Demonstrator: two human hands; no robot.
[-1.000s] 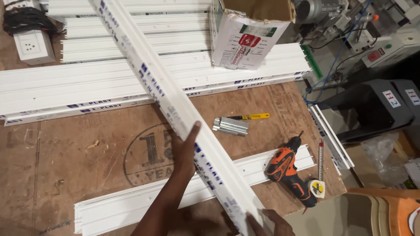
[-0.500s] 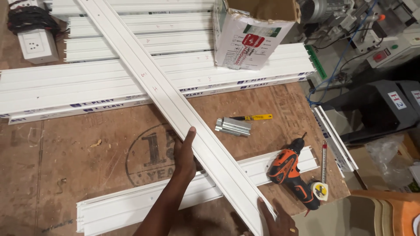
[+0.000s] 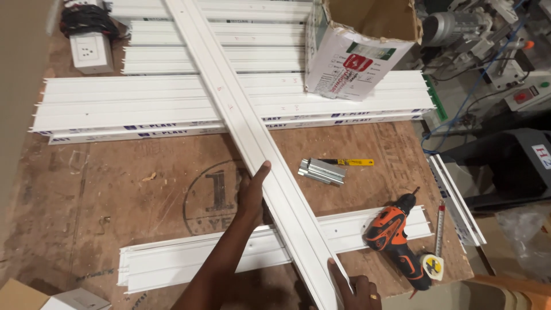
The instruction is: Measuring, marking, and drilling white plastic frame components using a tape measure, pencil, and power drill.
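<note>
A long white plastic channel strip point(image 3: 247, 123) runs diagonally across the plywood table, from the far middle down to the near right. My left hand point(image 3: 252, 192) grips its left edge about midway, thumb up against the side. At the near end of the strip my right hand point(image 3: 356, 287) holds it, thumb on the right edge, a ring on one finger. The strip lies over a stack of similar white strips point(image 3: 143, 106) and crosses a shorter white piece point(image 3: 189, 258) near me.
An orange and black cordless drill point(image 3: 393, 235) and a yellow tape measure point(image 3: 431, 266) lie at the near right. A bundle of small metal pieces with a yellow-handled tool point(image 3: 324, 170) sits mid-table. An open cardboard box point(image 3: 359, 51) stands far right, a white socket box point(image 3: 90, 53) far left.
The long strip has been turned over: its printed face showed before, now the plain grooved side faces up. Both hands stay on it, the left one shifted slightly up.
</note>
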